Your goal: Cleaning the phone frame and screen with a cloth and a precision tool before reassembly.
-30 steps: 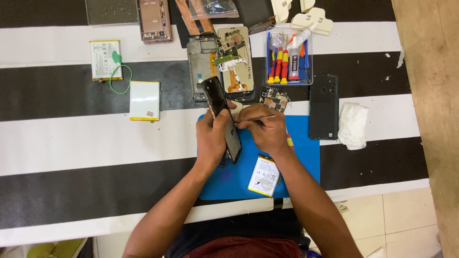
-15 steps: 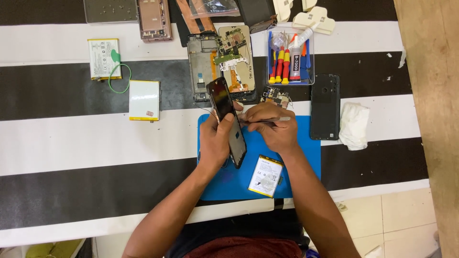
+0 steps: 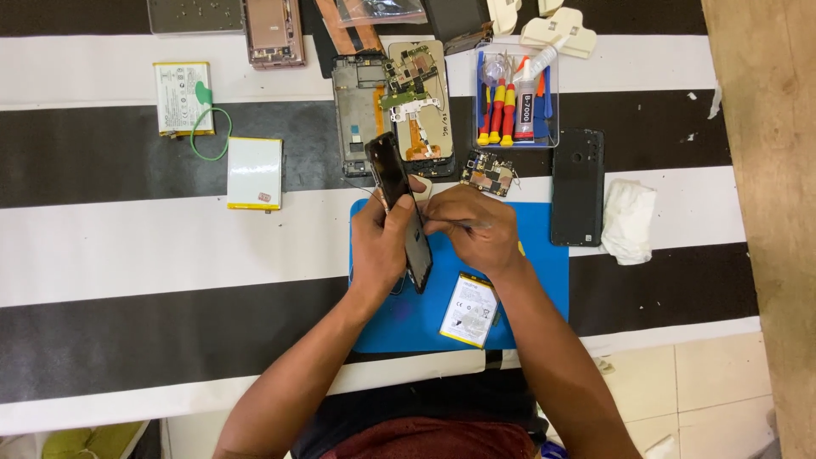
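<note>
A blue mat [image 3: 535,280] lay under both hands on the striped table [image 3: 127,246]; the left hand [image 3: 381,242] was closed around a dark phone [image 3: 399,208], held on edge above the mat; the right hand [image 3: 476,229], just beside it, pinched thin tweezers [image 3: 463,226] pointing at the phone; a battery [image 3: 469,310] lay below the right wrist; a circuit board [image 3: 489,172] sat just above its knuckles.

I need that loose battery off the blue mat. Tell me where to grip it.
Grip the battery by its two long edges, coming from above on its right side. It lies flat on the blue mat, slightly tilted, with the right forearm close over its upper right corner.
</note>
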